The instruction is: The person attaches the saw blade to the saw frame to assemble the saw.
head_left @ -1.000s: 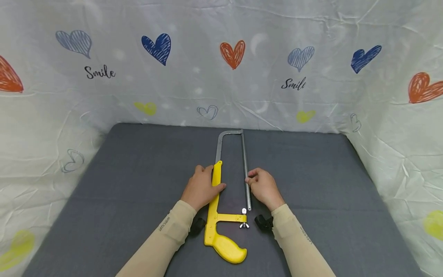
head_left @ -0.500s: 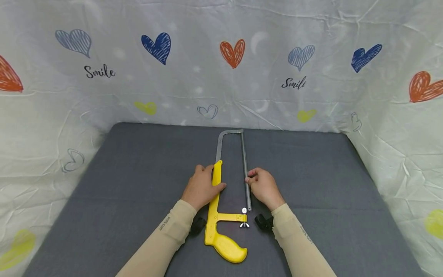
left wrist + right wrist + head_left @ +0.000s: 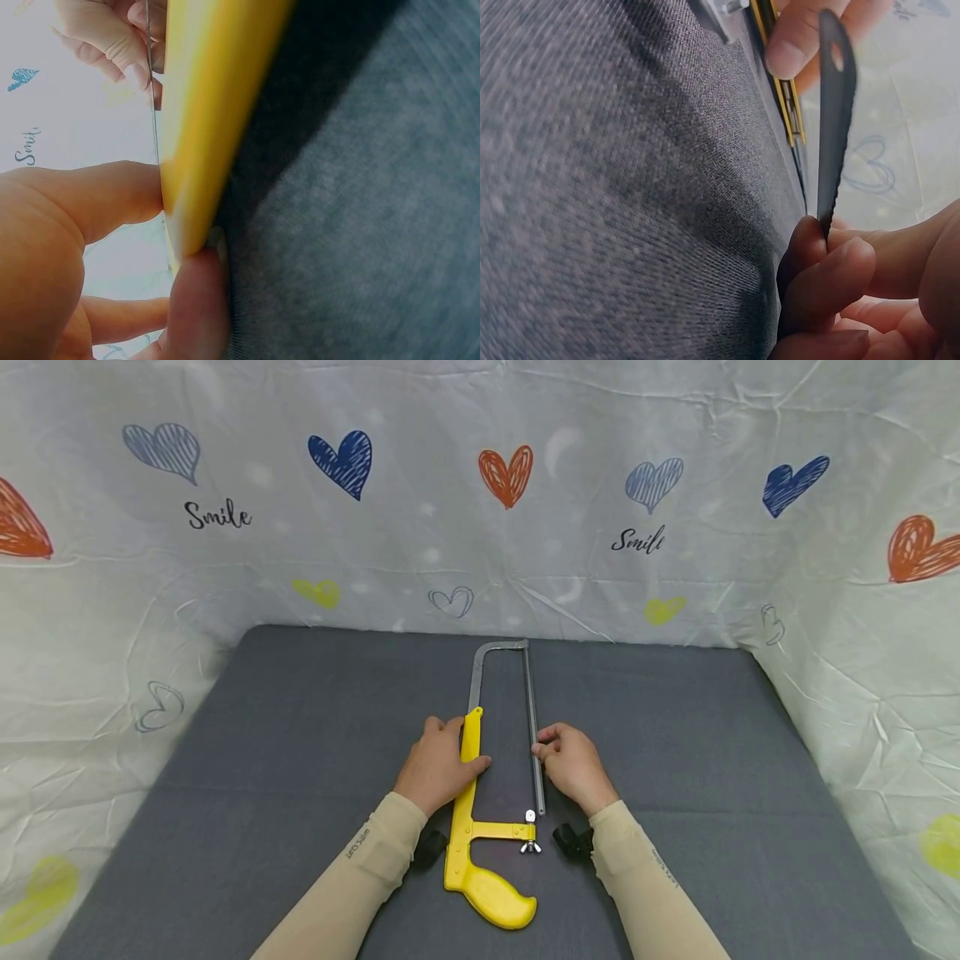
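Observation:
A hacksaw (image 3: 462,806) with a yellow frame and a grey steel bow lies on the cloth, its handle (image 3: 498,900) toward me. My left hand (image 3: 432,768) grips the yellow bar, thumb on the inner side; the left wrist view shows fingers on both sides of the yellow bar (image 3: 217,97). With thumb and fingers, my right hand (image 3: 576,767) pinches the saw blade (image 3: 530,693) along its length. The blade's far end meets the bow's tip. Its near end, with a hole, stands free in the right wrist view (image 3: 836,127), just beside the post above the wing nut (image 3: 530,848).
Dark grey cloth (image 3: 315,718) covers the table. Behind it and at both sides hangs a white sheet (image 3: 420,543) printed with hearts and lettering. Black wrist cameras sit under both wrists, the right camera (image 3: 573,842) close to the wing nut.

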### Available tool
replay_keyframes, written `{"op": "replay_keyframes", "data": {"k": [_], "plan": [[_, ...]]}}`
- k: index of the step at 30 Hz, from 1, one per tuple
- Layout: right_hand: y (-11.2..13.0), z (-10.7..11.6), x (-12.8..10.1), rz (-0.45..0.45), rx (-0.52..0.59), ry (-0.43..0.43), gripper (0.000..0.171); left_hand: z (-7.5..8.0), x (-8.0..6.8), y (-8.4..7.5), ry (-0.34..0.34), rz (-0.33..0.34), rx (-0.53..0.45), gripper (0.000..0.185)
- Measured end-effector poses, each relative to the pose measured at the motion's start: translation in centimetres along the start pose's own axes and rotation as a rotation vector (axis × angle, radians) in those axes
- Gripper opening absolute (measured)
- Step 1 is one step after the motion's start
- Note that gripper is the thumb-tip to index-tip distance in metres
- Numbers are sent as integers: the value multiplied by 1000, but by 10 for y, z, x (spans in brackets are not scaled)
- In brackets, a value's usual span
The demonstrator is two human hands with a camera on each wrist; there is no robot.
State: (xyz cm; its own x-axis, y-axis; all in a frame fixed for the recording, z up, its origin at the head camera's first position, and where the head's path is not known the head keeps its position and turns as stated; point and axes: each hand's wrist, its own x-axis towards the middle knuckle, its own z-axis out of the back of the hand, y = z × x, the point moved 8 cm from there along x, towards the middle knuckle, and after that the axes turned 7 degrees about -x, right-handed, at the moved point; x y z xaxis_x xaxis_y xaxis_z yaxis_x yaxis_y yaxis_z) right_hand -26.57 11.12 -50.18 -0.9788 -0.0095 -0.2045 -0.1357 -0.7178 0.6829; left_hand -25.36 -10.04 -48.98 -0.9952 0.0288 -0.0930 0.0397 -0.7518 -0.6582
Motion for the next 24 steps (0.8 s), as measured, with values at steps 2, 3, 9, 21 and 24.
{"op": "replay_keyframes", "data": {"k": [2, 3, 9, 21, 24], "plan": [[0, 0, 0, -2, -1, -1, 20, 0, 0, 0, 0, 1, -2, 81], [0, -1, 0, -2, -3, 0, 20, 0, -1, 0, -1, 0, -2, 81], [-2, -2, -1, -29, 5, 16, 24, 1, -2, -1, -9, -3, -1, 80], [0, -3, -1, -22, 14, 11, 28, 1, -2, 0, -5, -15, -3, 81], [1, -2, -1, -14, -13, -4, 28, 1, -1, 0, -4, -15, -5, 81]]}}
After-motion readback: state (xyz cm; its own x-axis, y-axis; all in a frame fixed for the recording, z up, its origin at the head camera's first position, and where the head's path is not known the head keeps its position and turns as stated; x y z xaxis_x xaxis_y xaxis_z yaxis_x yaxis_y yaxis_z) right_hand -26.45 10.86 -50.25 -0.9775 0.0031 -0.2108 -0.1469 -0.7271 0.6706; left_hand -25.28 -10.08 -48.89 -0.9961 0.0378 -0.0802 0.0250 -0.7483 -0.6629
